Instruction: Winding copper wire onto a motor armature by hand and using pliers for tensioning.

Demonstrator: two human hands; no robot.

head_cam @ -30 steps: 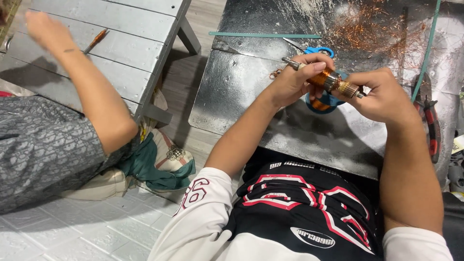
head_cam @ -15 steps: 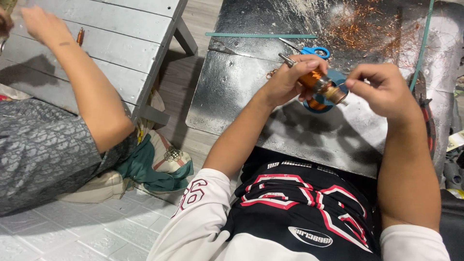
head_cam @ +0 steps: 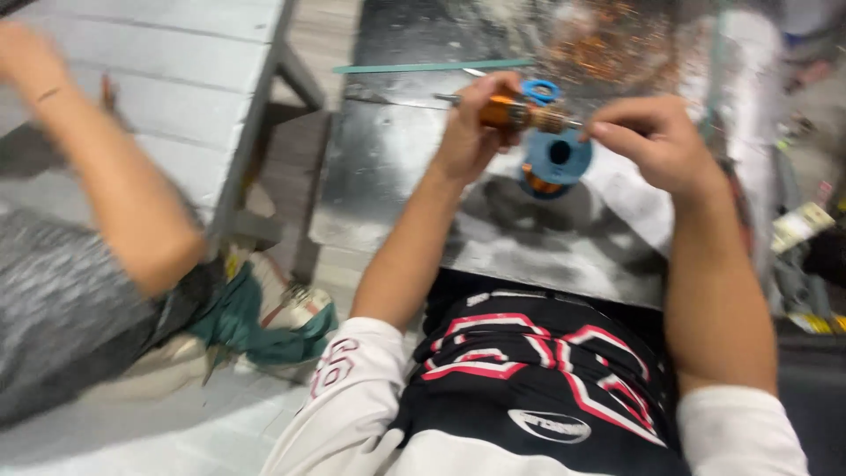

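Holding copper-wound metal armature on its steel shaft [head_cam: 520, 113] above the grey metal sheet [head_cam: 397, 176] | left hand [head_cam: 471, 132] closed round the winding — right hand [head_cam: 656, 141] pinching the shaft end | blue plastic spool [head_cam: 555, 159] just below | keep your pinch light, shaft level.

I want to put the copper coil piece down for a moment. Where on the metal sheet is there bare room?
The metal sheet is bare left of the left hand, out to its edge by the grey bench, and along the near edge under both forearms. It is crowded beneath the coil piece, where the blue spool lies, and behind the right hand, strewn with copper scraps.
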